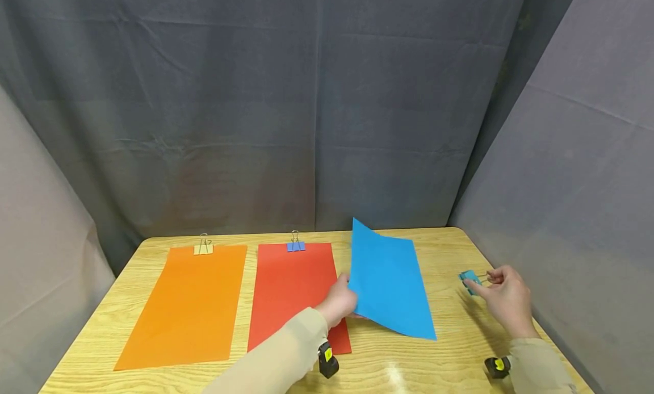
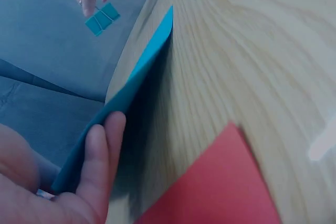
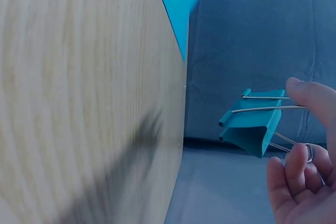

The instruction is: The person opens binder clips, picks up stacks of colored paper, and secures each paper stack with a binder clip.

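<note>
My left hand (image 1: 339,301) grips the left edge of a blue sheet of paper (image 1: 390,286), which is bent and raised off the table on that side. In the left wrist view, fingers (image 2: 100,150) lie under the sheet; the thumb's contact is hidden. Off to the right, above the table, my right hand (image 1: 508,303) holds a teal binder clip (image 1: 470,281) by its wire handles. The right wrist view shows the clip (image 3: 254,119) with thumb on one side and fingers on the other, its mouth facing away from the palm.
A red sheet (image 1: 293,280) with a blue-purple binder clip (image 1: 296,246) at its top edge lies beside the left hand. Farther left is an orange sheet (image 1: 189,309) with a yellow binder clip (image 1: 203,249). Grey curtains (image 1: 230,99) surround the wooden table (image 1: 444,252).
</note>
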Demonstrator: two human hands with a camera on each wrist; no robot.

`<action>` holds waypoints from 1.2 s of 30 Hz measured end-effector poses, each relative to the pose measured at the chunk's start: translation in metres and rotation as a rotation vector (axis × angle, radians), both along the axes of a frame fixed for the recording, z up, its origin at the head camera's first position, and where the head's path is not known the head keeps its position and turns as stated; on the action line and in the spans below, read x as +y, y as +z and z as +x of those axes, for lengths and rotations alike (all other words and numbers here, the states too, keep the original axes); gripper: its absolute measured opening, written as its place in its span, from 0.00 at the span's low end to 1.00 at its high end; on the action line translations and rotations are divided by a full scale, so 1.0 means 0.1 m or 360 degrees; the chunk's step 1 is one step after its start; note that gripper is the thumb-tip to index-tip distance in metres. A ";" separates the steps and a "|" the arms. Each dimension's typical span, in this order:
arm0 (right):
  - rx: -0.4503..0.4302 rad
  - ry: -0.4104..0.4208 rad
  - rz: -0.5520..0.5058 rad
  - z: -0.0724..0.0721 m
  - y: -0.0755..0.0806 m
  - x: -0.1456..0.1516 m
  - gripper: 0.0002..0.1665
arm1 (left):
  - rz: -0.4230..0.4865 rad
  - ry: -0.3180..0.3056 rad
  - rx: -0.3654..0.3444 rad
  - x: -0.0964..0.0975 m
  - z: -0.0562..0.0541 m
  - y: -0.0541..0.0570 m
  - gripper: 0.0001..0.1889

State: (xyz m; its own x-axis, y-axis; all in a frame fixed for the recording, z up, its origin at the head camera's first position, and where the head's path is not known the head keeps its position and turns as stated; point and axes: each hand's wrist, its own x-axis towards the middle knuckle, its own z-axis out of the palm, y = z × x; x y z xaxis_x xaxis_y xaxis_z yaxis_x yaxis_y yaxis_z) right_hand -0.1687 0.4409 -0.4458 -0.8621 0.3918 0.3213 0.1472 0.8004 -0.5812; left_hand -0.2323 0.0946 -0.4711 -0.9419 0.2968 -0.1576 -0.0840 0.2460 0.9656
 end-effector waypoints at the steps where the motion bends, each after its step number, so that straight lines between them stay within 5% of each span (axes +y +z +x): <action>1: 0.0008 0.0005 -0.0008 0.00 0.01 -0.01 0.32 | -0.0036 -0.0028 0.0055 -0.03 0.00 0.01 0.26; 10: 0.0029 0.0076 -0.0239 -0.02 0.13 -0.11 0.34 | -0.0251 -0.0282 0.0393 -0.51 0.00 0.36 0.13; 16: 0.0041 0.0170 -0.0503 -0.06 0.35 -0.20 0.32 | -0.0401 -0.0414 0.0367 -0.93 -0.02 0.53 0.11; 25: -0.0062 0.0364 -0.0653 -0.17 0.61 -0.33 0.28 | -0.0476 -0.0518 0.0334 -1.52 -0.01 0.55 0.12; 36: -0.0178 0.0712 -0.0865 -0.29 0.69 -0.60 0.22 | -0.0463 -0.0661 0.0305 -1.95 0.04 0.56 0.11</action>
State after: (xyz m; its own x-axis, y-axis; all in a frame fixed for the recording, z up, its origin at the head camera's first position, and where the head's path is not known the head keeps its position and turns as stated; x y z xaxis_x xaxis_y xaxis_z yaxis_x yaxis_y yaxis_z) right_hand -0.1980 0.3812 -0.3767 -0.9941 0.0724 0.0809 -0.0455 0.3991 -0.9158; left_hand -0.2284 -0.0999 -0.4150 -0.7747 0.6197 -0.1258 0.2479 0.4806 0.8411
